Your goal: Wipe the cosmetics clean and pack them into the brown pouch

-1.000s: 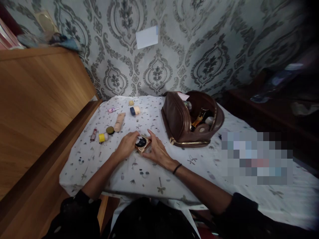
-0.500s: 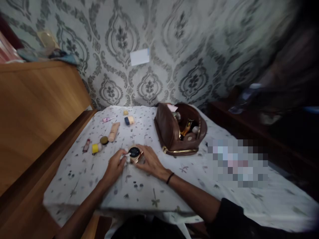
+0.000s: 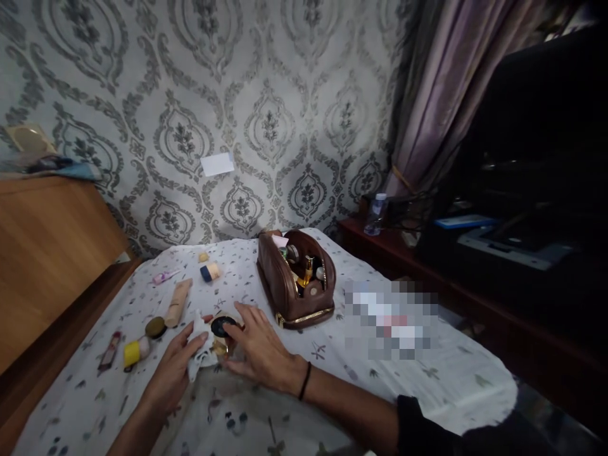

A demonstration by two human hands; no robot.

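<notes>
My left hand (image 3: 171,367) is closed on a crumpled white tissue (image 3: 203,345), the thumb lying over it. Just right of the tissue stands a small gold cosmetic container (image 3: 221,347) with a round black top (image 3: 223,326). My right hand (image 3: 266,354) curls around its far and right sides, one finger touching the black top; the palm hides part of the container. Beyond my left hand lie a beige squeeze tube (image 3: 178,304) and a round olive-brown jar (image 3: 155,327).
An open brown leather makeup bag (image 3: 275,285) holding several items stands behind my right hand. To the left are a yellow-and-white container (image 3: 135,352) and a slim reddish tube (image 3: 110,351). A blurred-out patch (image 3: 389,320) covers something at right; a water bottle (image 3: 376,215) stands beyond.
My view has turned to the right. More of the tissue now shows in my left hand. My right hand's fingers have lifted, and one now rests on the black top.
</notes>
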